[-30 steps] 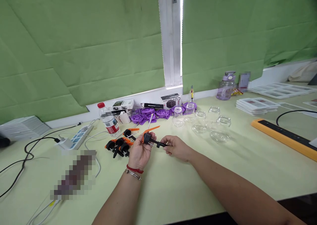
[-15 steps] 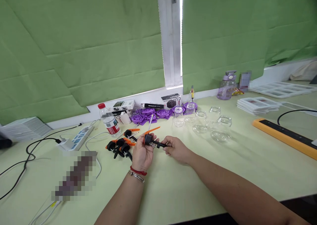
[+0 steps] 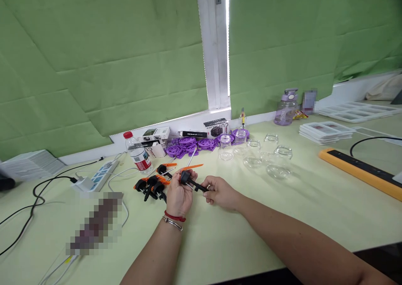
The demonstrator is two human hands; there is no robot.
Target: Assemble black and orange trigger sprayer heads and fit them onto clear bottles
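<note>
Head view: gripping a black-and-orange piece above the desk, between near edge and far edge — clasped around its black knob in the left hand, pinched at the tip of its handle in the right hand. Probably adjusting or checking the handle; next, most likely, a firm left hold while working it. Dark and slender, with an orange blade and, seemingly, a thin metal rod jutting toward the far edge.

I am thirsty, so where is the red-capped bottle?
In the head view, the bottle stands left of centre, between the power strip and white boxes.
</note>
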